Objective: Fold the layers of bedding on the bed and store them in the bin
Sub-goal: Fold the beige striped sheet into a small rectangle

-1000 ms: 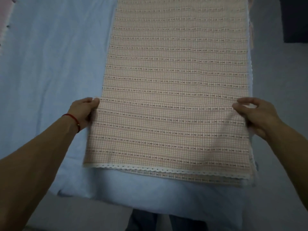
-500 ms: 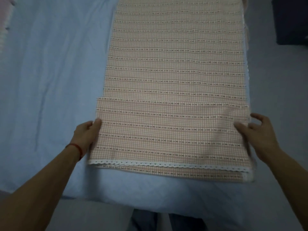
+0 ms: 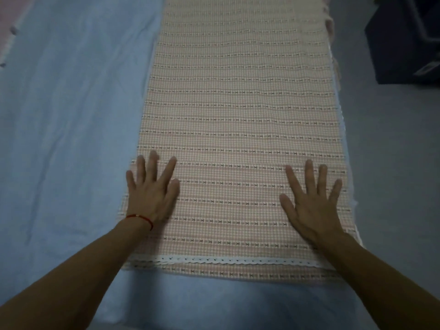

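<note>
A long pink checked blanket [image 3: 240, 110] with white lace trim lies folded into a narrow strip along the right side of the bed, over a light blue sheet [image 3: 71, 115]. Its near end is folded back on itself, the lace edge towards me. My left hand [image 3: 151, 192] lies flat with fingers spread on the blanket's near left part. My right hand [image 3: 312, 203] presses flat with spread fingers on the near right part. A thin red string circles my left wrist.
A dark bin or box [image 3: 409, 39] stands on the grey floor [image 3: 392, 163] at the upper right, beyond the bed's right edge. A bit of pink fabric [image 3: 7, 27] shows at the far left of the bed.
Both hands let go of the blanket's side edges, where they had pinched the folded end, and now lie flat on top of it with fingers spread.
</note>
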The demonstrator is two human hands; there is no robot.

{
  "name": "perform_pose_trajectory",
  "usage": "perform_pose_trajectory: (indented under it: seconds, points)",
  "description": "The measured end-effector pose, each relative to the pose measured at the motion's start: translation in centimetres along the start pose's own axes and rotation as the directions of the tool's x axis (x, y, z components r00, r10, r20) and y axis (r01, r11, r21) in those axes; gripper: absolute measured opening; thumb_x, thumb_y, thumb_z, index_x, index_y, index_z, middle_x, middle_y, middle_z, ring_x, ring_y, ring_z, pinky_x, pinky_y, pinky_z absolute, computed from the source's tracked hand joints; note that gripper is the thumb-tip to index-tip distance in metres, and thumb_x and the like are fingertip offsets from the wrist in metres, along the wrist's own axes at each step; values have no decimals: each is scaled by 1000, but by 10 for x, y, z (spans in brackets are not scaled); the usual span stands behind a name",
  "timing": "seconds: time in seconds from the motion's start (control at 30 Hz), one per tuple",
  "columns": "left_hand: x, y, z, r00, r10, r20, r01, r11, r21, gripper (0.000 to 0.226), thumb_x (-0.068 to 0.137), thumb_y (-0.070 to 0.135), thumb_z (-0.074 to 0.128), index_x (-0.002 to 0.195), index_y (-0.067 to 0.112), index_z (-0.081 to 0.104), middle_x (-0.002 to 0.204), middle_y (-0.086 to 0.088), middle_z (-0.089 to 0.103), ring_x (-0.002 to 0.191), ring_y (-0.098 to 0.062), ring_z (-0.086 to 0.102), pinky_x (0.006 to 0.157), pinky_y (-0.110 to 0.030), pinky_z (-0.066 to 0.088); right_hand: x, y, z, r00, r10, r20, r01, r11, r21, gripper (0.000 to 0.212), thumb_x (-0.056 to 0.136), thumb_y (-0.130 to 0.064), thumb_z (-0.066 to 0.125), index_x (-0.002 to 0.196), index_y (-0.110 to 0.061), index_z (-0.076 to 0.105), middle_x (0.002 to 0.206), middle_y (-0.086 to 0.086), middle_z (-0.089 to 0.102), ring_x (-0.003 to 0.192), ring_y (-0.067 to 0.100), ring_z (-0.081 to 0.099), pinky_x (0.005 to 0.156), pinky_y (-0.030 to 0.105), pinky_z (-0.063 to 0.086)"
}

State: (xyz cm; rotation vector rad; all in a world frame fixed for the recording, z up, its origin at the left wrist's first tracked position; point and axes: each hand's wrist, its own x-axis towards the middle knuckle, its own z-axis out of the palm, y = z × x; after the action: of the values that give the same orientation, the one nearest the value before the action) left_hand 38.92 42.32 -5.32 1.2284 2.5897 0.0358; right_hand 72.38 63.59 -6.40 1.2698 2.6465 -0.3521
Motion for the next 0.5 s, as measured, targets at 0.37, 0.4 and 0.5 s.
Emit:
perform_pose_trajectory:
  seconds: [0.37,0.4,0.5]
  points:
    - [3,-4,29,999,29,-30,-28,999,34,61,101,58,16,157,47,-3,169,3,-11,154,-26,-17,119,-65,-8,8,5,18,995,89,41,-91,995,42,77,96,-72,14,160,-39,-14,167,4,-29,152,37,-27,114,76,-6]
    - [-12,-11,28,997,56,-46,-53,997,53,61,102,55,17,159,43,-1,169,2,-10,155,-26,-15,119,-65,-6,0,5,16,995,96,38,-99,993,64,76,97,-70,15,159,-40,-15,167,4,-29,152,35,-26,115,75,-7]
    - [-72,-50,34,995,87,-43,-82,992,98,64,101,52,20,161,33,8,170,-2,-3,156,-27,-5,120,-66,4,-41,22,19,992,125,34,-128,986,104,71,99,-64,14,159,-40,-14,168,1,-24,155,30,-20,118,73,0]
